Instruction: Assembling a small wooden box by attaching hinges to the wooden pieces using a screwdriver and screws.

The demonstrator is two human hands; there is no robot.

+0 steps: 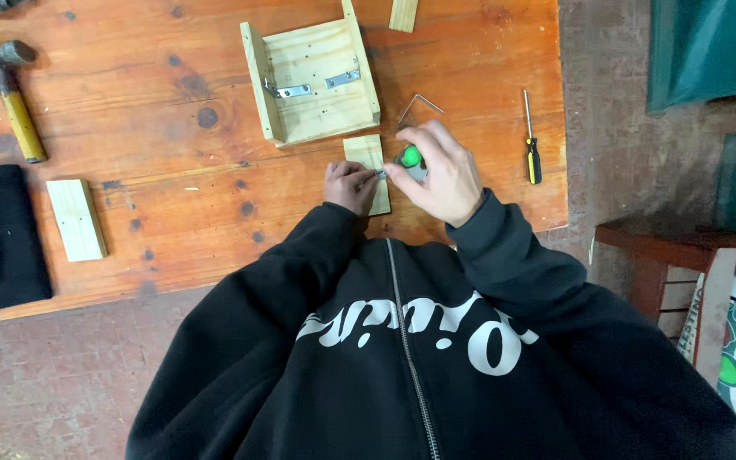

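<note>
Gripping a green-handled screwdriver [410, 157], my right hand [439, 175] is closed around it, its tip hidden under my fingers. My left hand [349, 185] pinches a small metal piece [380, 174] against the small wooden block [369, 167] lying under both hands. Just beyond my knuckles sits an open wooden frame [313, 81] with metal brackets [317, 84]. Right of my right hand lie an Allen key [417, 104] and a black-and-yellow screwdriver [531, 143]. Far left lies a hammer [8, 94].

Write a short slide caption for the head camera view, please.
Both hands, left hand and right hand, work at a small pale wooden block on an orange-brown wooden table, the right gripping a green-handled tool.
</note>
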